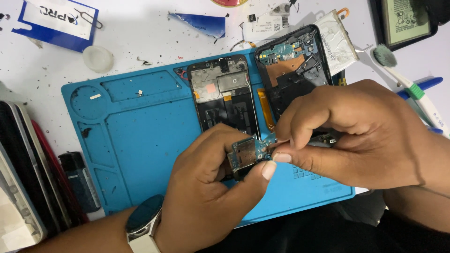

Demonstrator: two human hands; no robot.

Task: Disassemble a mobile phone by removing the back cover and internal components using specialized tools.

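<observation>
Over the blue mat (140, 140), the left hand (206, 187) has its grip closed on a small circuit board (251, 154); at three o'clock the right hand (356, 136) pinches its edge (steady, gentle pressure seems wise).

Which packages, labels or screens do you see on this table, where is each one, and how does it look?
Blue and white printed card: top left, flat, with a metal pin on it.
Torn blue paper scrap: top centre, on the white table.
White label sheet: top centre, rectangular, small dark print.
Silver battery pouch: top right, beside the opened black phone.
Green-grey labelled battery: top right corner, in a dark frame.
</observation>
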